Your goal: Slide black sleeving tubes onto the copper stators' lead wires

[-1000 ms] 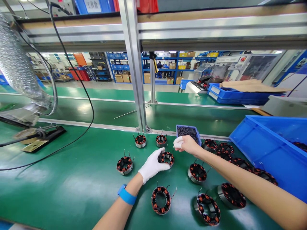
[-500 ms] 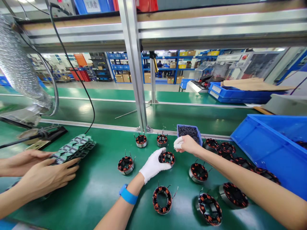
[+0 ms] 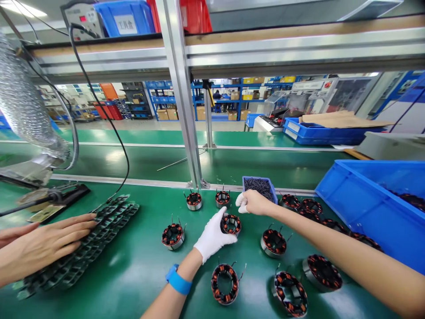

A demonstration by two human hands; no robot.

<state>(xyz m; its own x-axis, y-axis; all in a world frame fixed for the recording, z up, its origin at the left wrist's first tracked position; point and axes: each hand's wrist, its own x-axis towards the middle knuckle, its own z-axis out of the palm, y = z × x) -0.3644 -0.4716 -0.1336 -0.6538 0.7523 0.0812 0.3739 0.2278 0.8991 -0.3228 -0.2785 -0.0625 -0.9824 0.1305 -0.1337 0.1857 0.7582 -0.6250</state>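
My left hand [image 3: 214,235], in a white glove, is wrapped round the side of a motor stator [image 3: 231,224] with copper windings. Just above and right of that stator, my right hand [image 3: 250,203] has its white-covered fingertips pinched together. Whatever lies between them is too small to make out. Behind my right hand stands a small blue-purple bin [image 3: 259,187] of short black tubes. More stators stand around on the green bench, including one stator [image 3: 225,283] in front of my left wrist and another stator [image 3: 274,242] under my right forearm.
At left, another person's hand [image 3: 56,239] lies on stacked green circuit board panels [image 3: 99,239]. A large blue bin [image 3: 375,212] holds parts at right, with several stators along it. A metal post [image 3: 182,97] rises from the bench behind my hands. A black cable hangs at left.
The view has tilted slightly upward. The co-worker's board panels have gone from being held up to lying on the bench. My hands stay at the same stator, my right fingers slightly shifted.
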